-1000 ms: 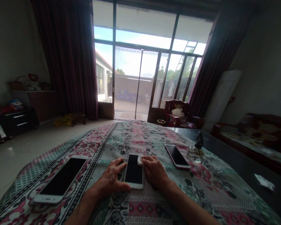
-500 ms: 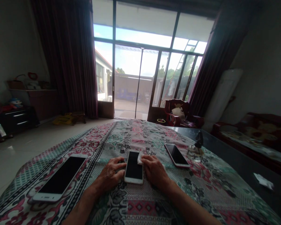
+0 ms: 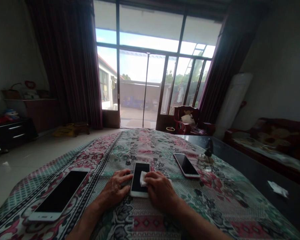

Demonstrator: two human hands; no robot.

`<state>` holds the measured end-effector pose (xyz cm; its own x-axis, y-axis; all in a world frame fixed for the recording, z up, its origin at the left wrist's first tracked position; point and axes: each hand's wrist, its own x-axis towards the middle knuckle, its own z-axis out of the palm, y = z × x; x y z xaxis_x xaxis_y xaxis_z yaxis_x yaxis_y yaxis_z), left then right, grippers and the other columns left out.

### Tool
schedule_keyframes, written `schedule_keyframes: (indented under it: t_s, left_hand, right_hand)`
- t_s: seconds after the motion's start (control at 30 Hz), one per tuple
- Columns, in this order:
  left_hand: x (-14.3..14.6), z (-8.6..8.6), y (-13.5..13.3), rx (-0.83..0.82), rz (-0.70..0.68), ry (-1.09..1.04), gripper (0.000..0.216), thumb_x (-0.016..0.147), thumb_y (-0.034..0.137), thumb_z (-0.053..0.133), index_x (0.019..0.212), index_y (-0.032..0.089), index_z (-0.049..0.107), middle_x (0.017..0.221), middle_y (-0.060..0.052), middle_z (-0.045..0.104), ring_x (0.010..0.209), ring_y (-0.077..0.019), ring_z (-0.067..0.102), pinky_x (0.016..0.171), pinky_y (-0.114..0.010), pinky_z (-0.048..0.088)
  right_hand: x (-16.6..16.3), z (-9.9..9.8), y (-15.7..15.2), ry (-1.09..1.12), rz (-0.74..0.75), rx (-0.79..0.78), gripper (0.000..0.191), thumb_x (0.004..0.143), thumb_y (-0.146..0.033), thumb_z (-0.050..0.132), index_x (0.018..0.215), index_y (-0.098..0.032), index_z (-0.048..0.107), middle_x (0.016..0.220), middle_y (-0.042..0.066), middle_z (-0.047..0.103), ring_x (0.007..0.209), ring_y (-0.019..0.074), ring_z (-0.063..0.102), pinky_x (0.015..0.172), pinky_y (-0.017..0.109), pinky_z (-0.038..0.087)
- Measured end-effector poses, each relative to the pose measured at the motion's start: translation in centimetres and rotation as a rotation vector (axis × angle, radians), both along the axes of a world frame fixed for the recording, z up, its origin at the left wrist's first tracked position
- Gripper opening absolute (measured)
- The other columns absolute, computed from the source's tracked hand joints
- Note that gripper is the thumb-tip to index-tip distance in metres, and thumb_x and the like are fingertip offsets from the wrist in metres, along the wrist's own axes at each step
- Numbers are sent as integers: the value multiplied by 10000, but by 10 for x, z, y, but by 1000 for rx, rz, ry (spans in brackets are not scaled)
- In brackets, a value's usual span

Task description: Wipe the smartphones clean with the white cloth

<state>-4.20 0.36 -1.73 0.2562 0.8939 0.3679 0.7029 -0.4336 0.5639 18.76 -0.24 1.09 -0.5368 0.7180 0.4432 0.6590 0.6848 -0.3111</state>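
Observation:
A white phone (image 3: 138,175) with a dark screen lies face up on the patterned cloth (image 3: 165,150) in front of me. My left hand (image 3: 115,190) rests at its left edge, fingers curled against the side of the phone. My right hand (image 3: 158,190) lies over the phone's right half and pinches a small white wipe (image 3: 142,179) against the screen.
A larger white phone (image 3: 58,195) lies to the left and a pink-edged phone (image 3: 186,165) to the right. A small glass bottle with a dark top (image 3: 206,158) stands beside the pink one. A crumpled white scrap (image 3: 277,189) sits on the dark table at right.
My right hand has slid left with the wipe, from the phone's top right corner onto the screen. My left hand stays at the phone's left edge. The view shifted slightly.

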Motion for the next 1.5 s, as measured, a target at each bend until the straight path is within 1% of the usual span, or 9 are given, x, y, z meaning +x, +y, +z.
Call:
schedule_keyframes:
  t_s: [0.33, 0.47, 0.7, 0.87, 1.0, 1.13, 1.23, 1.33, 1.5]
  left_hand:
    - [25, 15, -9, 25, -130, 129, 264, 737, 340, 702, 997, 311, 740, 1259, -3, 641, 1204, -283, 514, 1059, -449, 379]
    - [32, 11, -5, 46, -79, 71, 382, 731, 350, 711, 1099, 249, 693, 1245, -57, 643, 1195, -272, 532, 1057, -417, 396]
    - [39, 2, -3, 68, -29, 115, 407, 761, 339, 690, 1141, 200, 648, 1324, -93, 576, 1245, -266, 502, 1073, -387, 390]
    - [46, 17, -12, 127, 6, 234, 278, 745, 399, 712, 930, 196, 671, 1072, -79, 649, 1057, -272, 576, 912, -374, 478]
    - [57, 24, -20, 155, 89, 286, 379, 644, 516, 755, 804, 196, 632, 898, -61, 638, 918, -285, 590, 824, -400, 478]
    - [58, 18, -17, 129, 150, 250, 664, 546, 473, 791, 1115, 193, 595, 1205, -117, 604, 1149, -340, 526, 984, -447, 407]
    - [49, 9, -9, 31, 97, 252, 942, 555, 457, 766, 1381, 174, 412, 1473, -149, 402, 1360, -356, 335, 1111, -476, 275]
    - [40, 4, -3, -56, 4, 264, 912, 632, 417, 695, 1440, 183, 342, 1530, -122, 323, 1419, -335, 232, 1140, -477, 220]
    - [37, 8, -1, -71, -15, 265, 824, 652, 413, 668, 1399, 170, 418, 1492, -119, 387, 1376, -314, 327, 1131, -421, 262]
  right_hand:
    - [19, 7, 26, 1, -272, -97, 242, 855, -97, 439, 911, -190, 655, 981, 70, 670, 896, 179, 617, 802, 257, 432]
    - [21, 5, 26, -56, -352, -106, 197, 848, -100, 448, 832, -192, 621, 861, 63, 659, 827, 183, 603, 751, 260, 412]
    - [23, -8, 36, 13, -296, -106, 245, 841, -90, 432, 956, -181, 629, 962, 78, 674, 946, 198, 596, 846, 278, 402]
    - [18, -9, 40, 64, -195, -116, 234, 857, -125, 436, 972, -189, 629, 981, 63, 678, 954, 192, 591, 862, 276, 399]
    - [9, -11, 36, 82, -60, -123, 230, 855, -121, 440, 946, -215, 629, 982, 29, 680, 959, 173, 584, 877, 263, 387]
    - [9, -12, 37, 145, -50, -119, 226, 866, -140, 444, 958, -212, 637, 967, 32, 684, 938, 166, 597, 871, 260, 397]
    - [18, -9, 41, 207, -155, -104, 231, 867, -142, 444, 968, -192, 646, 960, 56, 685, 925, 172, 609, 841, 258, 413]
    - [26, -5, 44, 205, -224, -89, 234, 850, -124, 455, 943, -185, 661, 930, 60, 689, 883, 177, 618, 801, 257, 423]
    - [29, -2, 41, 180, -228, -74, 246, 803, -89, 494, 914, -197, 685, 928, 50, 694, 873, 176, 623, 791, 254, 432]
